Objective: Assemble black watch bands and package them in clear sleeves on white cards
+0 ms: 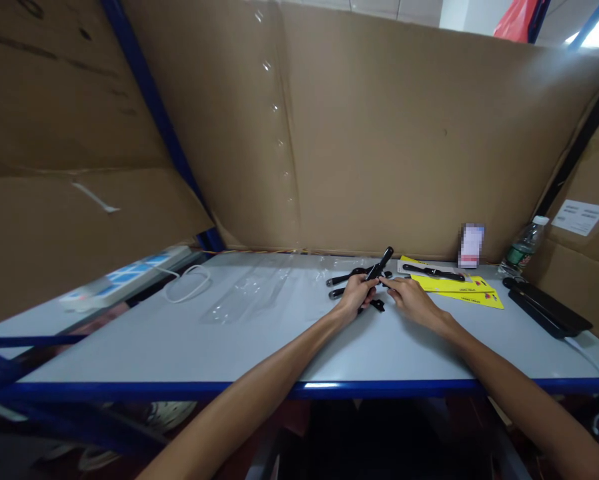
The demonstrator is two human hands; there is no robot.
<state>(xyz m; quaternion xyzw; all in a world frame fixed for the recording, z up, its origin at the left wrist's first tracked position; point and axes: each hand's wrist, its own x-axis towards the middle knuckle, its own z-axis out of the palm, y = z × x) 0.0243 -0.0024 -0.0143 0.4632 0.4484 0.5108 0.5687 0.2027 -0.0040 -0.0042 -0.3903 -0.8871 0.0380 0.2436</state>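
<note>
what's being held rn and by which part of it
The left hand grips a black rod-like item below its far end, which sticks out past the fingers; the right hand is close by.

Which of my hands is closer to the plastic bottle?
Right. Your right hand is left of the plastic bottle, beside the yellow cards; your left hand is farther left, gripping a black item.

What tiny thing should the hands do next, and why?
Maybe the right hand should gently straighten the black strap-like thing, while the left hand holds it steady. The left hand already grips it, and the right fingertips are right beside it.
</note>
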